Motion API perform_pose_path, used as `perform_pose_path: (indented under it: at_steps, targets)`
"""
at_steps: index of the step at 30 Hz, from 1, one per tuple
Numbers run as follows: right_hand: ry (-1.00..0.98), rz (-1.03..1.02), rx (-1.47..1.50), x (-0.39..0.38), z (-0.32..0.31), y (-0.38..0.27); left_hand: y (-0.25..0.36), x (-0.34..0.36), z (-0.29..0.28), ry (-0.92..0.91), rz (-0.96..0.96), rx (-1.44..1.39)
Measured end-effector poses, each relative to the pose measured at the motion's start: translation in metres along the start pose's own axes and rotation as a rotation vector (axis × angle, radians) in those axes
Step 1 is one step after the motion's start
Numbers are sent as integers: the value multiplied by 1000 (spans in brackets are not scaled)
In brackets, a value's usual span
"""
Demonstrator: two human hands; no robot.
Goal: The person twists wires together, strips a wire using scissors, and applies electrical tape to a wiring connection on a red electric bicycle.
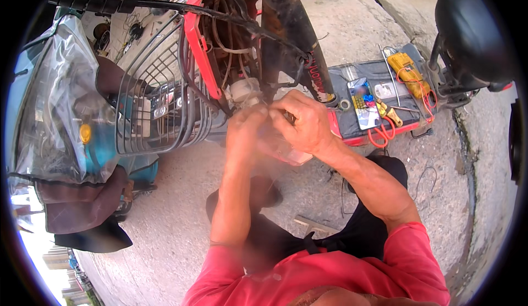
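Note:
Just below the bundle of wires (pixel 234 47) in the opened front of an electric scooter, my two hands meet, fingertips almost touching. My left hand (pixel 246 127) is closed in a pinch beside a whitish plastic part (pixel 245 89). Curled fingers and thumb pinch on my right hand (pixel 305 120) too, near the lower end of the dark steering column (pixel 283 36). Whatever lies between the fingertips is hidden and too small to name. Part of a pale reddish panel (pixel 297 156) shows under my right hand.
A wire basket (pixel 159 108) and a red body panel (pixel 199 47) stand at left, near a plastic-covered vehicle (pixel 60 97). On the scooter's footboard (pixel 338 80) lie a phone (pixel 363 102), a yellow multimeter (pixel 408 74) and a yellow-handled tool (pixel 390 113). A black seat (pixel 470 36) rises at far right.

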State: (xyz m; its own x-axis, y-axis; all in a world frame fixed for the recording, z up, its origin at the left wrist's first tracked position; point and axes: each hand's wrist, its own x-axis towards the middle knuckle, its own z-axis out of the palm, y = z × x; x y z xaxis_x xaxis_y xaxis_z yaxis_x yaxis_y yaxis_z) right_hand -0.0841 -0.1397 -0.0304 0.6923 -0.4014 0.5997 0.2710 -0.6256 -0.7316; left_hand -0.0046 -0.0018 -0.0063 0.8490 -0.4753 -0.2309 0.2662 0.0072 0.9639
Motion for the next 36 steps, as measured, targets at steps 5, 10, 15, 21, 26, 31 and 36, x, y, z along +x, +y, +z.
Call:
perform_pose_path:
  at_steps: [5, 10, 15, 21, 26, 31, 36]
  targets:
    - [-186, 512, 306, 6, 0, 1, 2, -1, 1, -41, 15, 71]
    - [-258, 494, 419, 5, 1, 6, -1, 2, -11, -62, 34, 233]
    - [-316, 388, 345, 6, 0, 10, 4, -3, -9, -21, 82, 359]
    - [-384, 511, 405, 13, -5, 5, -1, -6, -15, 46, 159, 359]
    - [-461, 849, 733, 19, -7, 15, 8, -15, -3, 36, 144, 282]
    - [-486, 932, 889, 23, -4, 19, 10, -15, -9, -7, 127, 190]
    - [-522, 986, 1037, 23, -6, 26, 8, -14, -11, -41, 111, 97]
